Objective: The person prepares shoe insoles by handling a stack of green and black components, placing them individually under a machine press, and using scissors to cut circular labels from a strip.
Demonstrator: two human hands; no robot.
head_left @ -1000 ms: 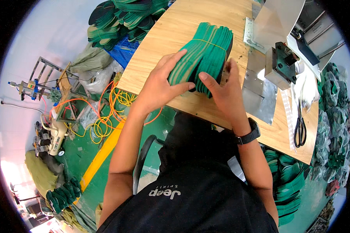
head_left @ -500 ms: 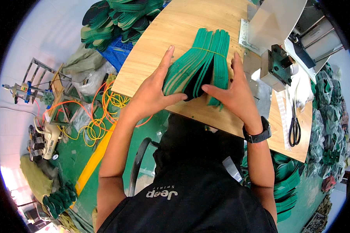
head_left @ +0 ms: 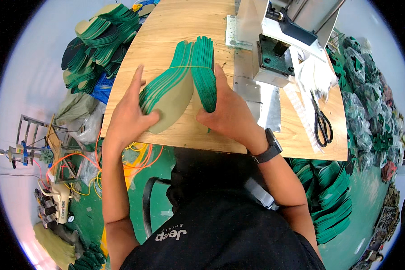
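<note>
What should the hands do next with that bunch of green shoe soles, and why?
Probably slip the yellow band off. The insole bundle is splayed into two halves on the wooden table, the left hand and right hand gripping either side, yet the band still ties them.

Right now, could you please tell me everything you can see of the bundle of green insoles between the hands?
The bundle of green insoles is a stack of thin, flat, foot-shaped pieces, green on the edges with a tan face showing where it opens. A thin yellowish band ties it near the middle. It stands on edge on the wooden table, fanned into two parts at the near end. The left hand presses its left side, the right hand its right. A grey machine stands just to its right.
</note>
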